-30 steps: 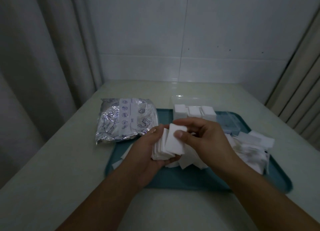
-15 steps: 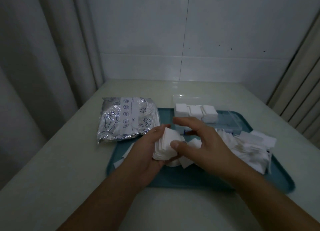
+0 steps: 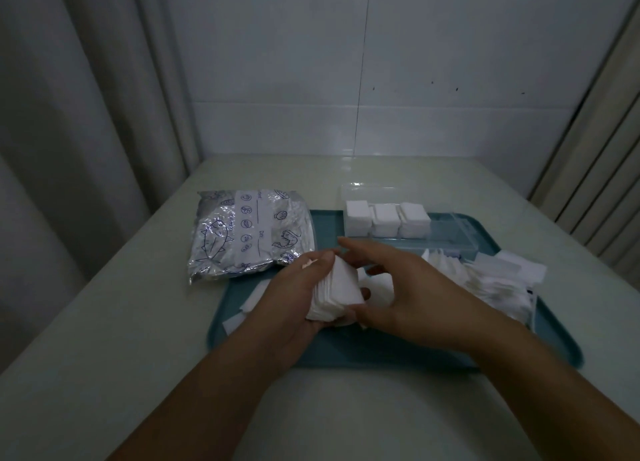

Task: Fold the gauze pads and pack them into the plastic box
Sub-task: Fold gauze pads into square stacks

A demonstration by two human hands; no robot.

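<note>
- The left hand (image 3: pixel 294 308) held a stack (image 3: pixel 337 294) of folded gauze pads over the near half of the tray (image 3: pixel 381 353), its fingers and thumb curled round the stack's left edge.
- The right hand (image 3: pixel 408 298) hovered at the stack's right side, its fingers loosely spread; the thumb lay close to the stack's near corner, but whether it touched could not be told.
- The box (image 3: pixel 446 234), clear and open, sat at the tray's far edge with three blocks of pads (image 3: pixel 386 220) packed in its left end; its right end looked unfilled.
- Loose gauze (image 3: pixel 491 280) lay heaped on the tray's right side, and a foil pouch (image 3: pixel 249 232) overlapped the tray's far left corner on the counter (image 3: pixel 121 322).
- The pads looked light, soft and thin, so a stack would likely splay or shed layers if pinched at one corner. Squeezing it across two opposite edges, top and bottom kept flat, seemed the safer hold for lowering it beside the packed blocks.
</note>
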